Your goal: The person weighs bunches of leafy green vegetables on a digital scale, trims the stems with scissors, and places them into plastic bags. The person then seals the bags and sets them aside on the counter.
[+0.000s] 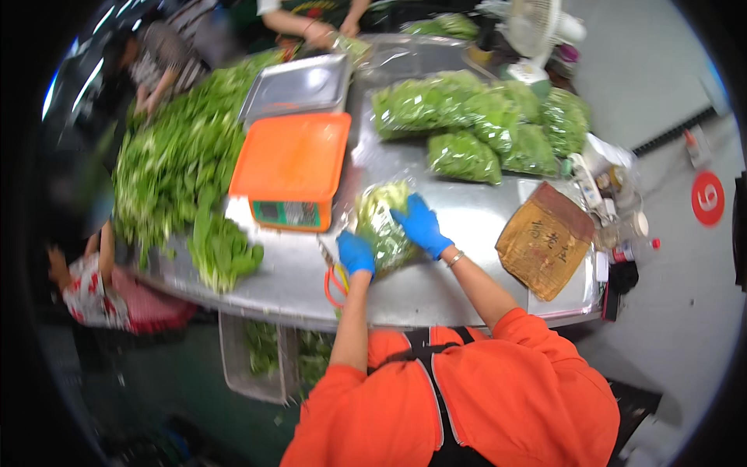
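Note:
A clear plastic bag of leafy greens (pixel 382 225) lies on the metal table before me, pale stems toward the far end. My left hand (pixel 356 254), in a blue glove, holds its near left side. On the bag's right side rests my right hand (pixel 421 225), also gloved in blue, fingers spread along the plastic and gripping it. Scissors (pixel 334 283) with red and yellow handles lie beside my left wrist, which partly hides them. Just beyond, to the left, stands an orange weighing scale (pixel 290 166) with bare pan. The undersides of both hands are hidden.
Loose greens (pixel 181 157) are heaped along the left, with a small bunch (pixel 224 251) nearer. Filled bags (pixel 467 117) pile up at back right. A worn brown pouch (pixel 545 242) bearing writing lies right. Another scale (pixel 297 84) stands behind; other people work at the far edges.

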`<state>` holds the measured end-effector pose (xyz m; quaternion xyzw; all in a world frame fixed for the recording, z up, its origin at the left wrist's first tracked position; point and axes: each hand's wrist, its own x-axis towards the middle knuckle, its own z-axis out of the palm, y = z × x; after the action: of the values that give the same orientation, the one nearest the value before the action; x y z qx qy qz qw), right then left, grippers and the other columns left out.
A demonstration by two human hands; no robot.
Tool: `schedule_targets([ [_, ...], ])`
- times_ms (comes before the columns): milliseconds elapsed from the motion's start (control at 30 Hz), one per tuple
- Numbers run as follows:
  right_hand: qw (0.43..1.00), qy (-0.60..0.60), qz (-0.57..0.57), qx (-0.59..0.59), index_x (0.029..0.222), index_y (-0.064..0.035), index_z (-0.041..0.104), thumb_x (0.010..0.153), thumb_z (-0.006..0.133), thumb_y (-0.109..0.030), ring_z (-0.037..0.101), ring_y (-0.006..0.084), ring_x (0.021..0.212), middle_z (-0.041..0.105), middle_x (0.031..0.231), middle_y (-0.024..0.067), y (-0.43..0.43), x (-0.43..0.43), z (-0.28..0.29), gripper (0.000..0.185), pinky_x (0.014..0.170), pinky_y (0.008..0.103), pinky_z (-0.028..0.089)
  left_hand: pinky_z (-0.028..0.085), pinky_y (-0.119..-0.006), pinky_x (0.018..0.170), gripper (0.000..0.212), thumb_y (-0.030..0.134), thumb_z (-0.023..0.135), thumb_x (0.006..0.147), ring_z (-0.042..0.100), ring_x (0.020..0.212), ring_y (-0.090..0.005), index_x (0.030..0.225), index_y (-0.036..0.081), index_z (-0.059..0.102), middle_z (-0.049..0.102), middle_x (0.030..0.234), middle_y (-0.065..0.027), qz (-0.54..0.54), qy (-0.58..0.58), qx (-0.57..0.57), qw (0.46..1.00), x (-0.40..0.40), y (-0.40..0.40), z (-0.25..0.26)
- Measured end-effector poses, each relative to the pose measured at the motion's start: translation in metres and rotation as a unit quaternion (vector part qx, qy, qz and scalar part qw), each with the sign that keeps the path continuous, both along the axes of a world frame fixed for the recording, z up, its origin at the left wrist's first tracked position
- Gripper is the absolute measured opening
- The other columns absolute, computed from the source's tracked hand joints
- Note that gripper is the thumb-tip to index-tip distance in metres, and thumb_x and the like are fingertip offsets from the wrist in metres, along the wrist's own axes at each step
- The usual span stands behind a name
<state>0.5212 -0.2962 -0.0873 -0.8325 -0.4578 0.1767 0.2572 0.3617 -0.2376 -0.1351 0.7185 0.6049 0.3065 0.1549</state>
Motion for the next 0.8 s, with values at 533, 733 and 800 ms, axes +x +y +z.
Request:
schedule_targets([
  [533,0.956,0.118,0.221,0.152,0.13,-0.0012,0.035,0.089,0.045,-0.02,0.031,0.0161,0.122,0.034,0.135,0.0102,-0.092,0.027,-0.061,0.045,0.103,0.0292,0.024,0.038,-0.019,0.049,0.026,0.017,0.056,0.084,0.048,0.056,-0.007,0.106,0.004,0.05,0.062,0.087,-0.0087,-0.319,-0.395,-0.382,0.772,0.059,-0.023,0.204],
  [733,0.836,0.497,-0.198,0.123,0.101,-0.0047,0.058,0.089,0.044,-0.031,0.063,0.0162,0.078,0.063,0.09,0.0068,-0.155,0.094,0.009,0.032,0.067,0.0249,0.048,0.046,-0.026,0.065,0.026,0.02,0.055,0.085,0.057,0.08,-0.0154,0.107,0.008,0.047,0.058,0.098,-0.0077,-0.125,-0.413,-0.335,0.837,-0.055,-0.003,0.13],
  [800,0.855,0.481,-0.16,0.113,0.116,-0.0045,0.05,0.089,0.045,-0.033,0.06,0.017,0.088,0.059,0.101,0.0083,-0.157,0.093,0.055,0.039,0.072,0.027,0.048,0.047,-0.028,0.066,0.031,0.021,0.057,0.084,0.057,0.084,-0.0171,0.11,0.011,0.045,0.056,0.101,-0.0069,-0.102,-0.377,-0.378,0.84,-0.085,-0.018,0.092],
])
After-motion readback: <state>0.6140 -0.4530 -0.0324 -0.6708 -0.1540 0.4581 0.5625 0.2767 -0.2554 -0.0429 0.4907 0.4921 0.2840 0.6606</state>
